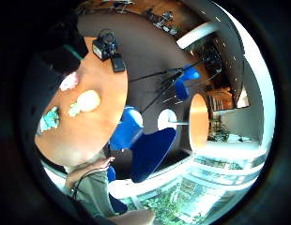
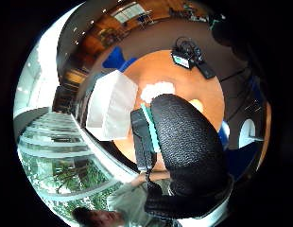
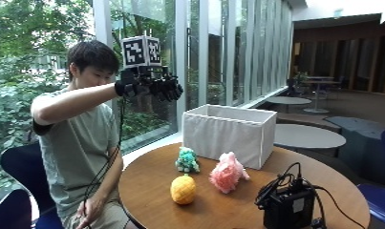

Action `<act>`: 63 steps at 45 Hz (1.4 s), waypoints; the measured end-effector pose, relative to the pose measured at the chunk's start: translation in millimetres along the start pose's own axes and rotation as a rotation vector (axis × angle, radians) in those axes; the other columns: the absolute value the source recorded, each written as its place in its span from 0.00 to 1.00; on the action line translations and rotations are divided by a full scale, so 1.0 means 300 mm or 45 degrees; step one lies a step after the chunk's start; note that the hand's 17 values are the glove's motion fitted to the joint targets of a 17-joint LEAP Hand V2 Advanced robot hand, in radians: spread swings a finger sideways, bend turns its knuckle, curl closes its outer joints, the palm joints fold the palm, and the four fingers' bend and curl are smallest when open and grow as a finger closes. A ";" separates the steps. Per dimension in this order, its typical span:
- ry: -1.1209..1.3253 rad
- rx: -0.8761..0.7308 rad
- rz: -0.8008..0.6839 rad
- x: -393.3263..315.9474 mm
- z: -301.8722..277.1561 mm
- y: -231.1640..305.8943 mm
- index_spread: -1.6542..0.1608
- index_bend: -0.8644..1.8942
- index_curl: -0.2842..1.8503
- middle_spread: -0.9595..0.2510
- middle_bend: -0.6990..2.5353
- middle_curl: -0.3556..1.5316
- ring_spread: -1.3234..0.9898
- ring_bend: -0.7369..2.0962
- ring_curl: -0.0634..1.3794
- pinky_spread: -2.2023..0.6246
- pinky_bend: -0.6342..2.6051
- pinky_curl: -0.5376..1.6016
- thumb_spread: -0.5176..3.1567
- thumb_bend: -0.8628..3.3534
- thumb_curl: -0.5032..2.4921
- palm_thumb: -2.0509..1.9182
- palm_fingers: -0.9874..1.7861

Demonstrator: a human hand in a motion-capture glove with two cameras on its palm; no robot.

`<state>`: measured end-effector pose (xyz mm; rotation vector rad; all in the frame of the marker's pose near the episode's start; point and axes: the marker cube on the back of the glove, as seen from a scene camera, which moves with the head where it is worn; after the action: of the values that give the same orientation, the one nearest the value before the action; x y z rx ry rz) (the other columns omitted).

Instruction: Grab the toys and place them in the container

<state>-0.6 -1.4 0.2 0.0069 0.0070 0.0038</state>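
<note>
**Outside view: gloved hand raised high, three toys waiting on the table below**

Outside view shows the gloved right hand (image 3: pixel 149 87) held up at head height, well above the round wooden table (image 3: pixel 147 191), with its fingers hanging loosely spread and nothing held between them. Nothing of the task has yet been done, as judged from the layout: all three toys lie on the tabletop, outside the white fabric container (image 3: pixel 229 133).

Taken as a clock face with the seated person at 9 o'clock, the table carries the container at about 12 o'clock. The green plush toy (image 3: pixel 187 160) is set just beside the container's front wall, upright. The yellow pineapple toy (image 3: pixel 183 189) stands nearer the centre, toward 7 o'clock from the green one, its long axis upright with the leafy crown on top. The pink plush toy (image 3: pixel 228 173) lies toward 3 o'clock of the pineapple, near the container's corner. A black camera unit (image 3: pixel 289 206) with cables sits at about 4 o'clock.

The coming move turns on one relation: every toy lies straight down and slightly forward from the raised hand, so a long descent is called for. The green toy and the pineapple are judged nearest to the hand's side. The other hand is seen low at the person's lap, away from the toys.
</note>
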 end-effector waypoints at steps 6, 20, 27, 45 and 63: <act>-0.003 0.007 -0.002 -0.003 0.004 -0.013 0.83 0.35 0.15 0.70 0.30 0.24 0.51 0.45 0.15 0.74 0.38 0.34 0.36 0.19 0.17 0.49 0.54; -0.040 0.001 -0.041 0.001 0.021 -0.070 0.79 0.37 0.17 0.64 0.32 0.28 0.48 0.49 0.19 0.72 0.40 0.38 0.48 0.19 0.18 0.49 0.51; -0.056 -0.032 -0.083 -0.005 0.037 -0.090 0.79 0.37 0.19 0.63 0.33 0.30 0.47 0.50 0.20 0.72 0.41 0.38 0.50 0.19 0.19 0.49 0.50; -0.056 -0.294 -0.187 -0.022 0.271 -0.125 0.79 0.35 0.21 0.67 0.27 0.32 0.51 0.44 0.18 0.76 0.46 0.41 0.50 0.19 0.21 0.50 0.30; 0.044 -0.609 -0.074 -0.018 0.937 -0.172 0.77 0.37 0.21 0.72 0.25 0.32 0.55 0.41 0.18 0.78 0.49 0.42 0.48 0.20 0.23 0.52 0.29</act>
<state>-3.8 -54.9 280.9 -0.4714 0.0406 -0.0525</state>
